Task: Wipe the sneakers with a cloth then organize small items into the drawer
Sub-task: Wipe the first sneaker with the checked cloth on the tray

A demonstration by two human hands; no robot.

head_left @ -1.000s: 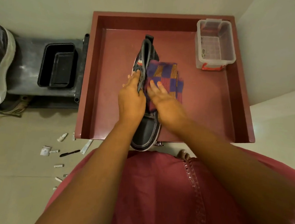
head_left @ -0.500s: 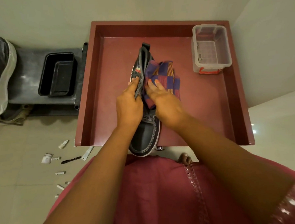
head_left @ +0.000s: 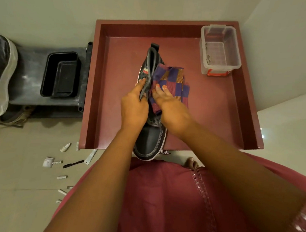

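A black high-top sneaker (head_left: 150, 140) lies in the open red drawer (head_left: 210, 107), its toe over the front edge. My left hand (head_left: 134, 106) grips the sneaker's collar, fingers curled round the edge. My right hand (head_left: 170, 107) presses a purple, red and orange checked cloth (head_left: 171, 79) against the sneaker's right side, fingers laid flat on it. Small items (head_left: 60, 164) lie scattered on the floor at the lower left: white plugs, a black pen, a small bottle.
A clear plastic box (head_left: 220, 50) with a red clip stands in the drawer's back right corner. A black tub (head_left: 61, 75) sits on a dark low stand at the left. Another shoe (head_left: 3, 74) shows at the far left edge. My toes (head_left: 192, 163) peek out below the drawer.
My right hand and the cloth have slid slightly back toward me along the sneaker's side. The left hand keeps its grip on the collar. The camera view has shifted a little.
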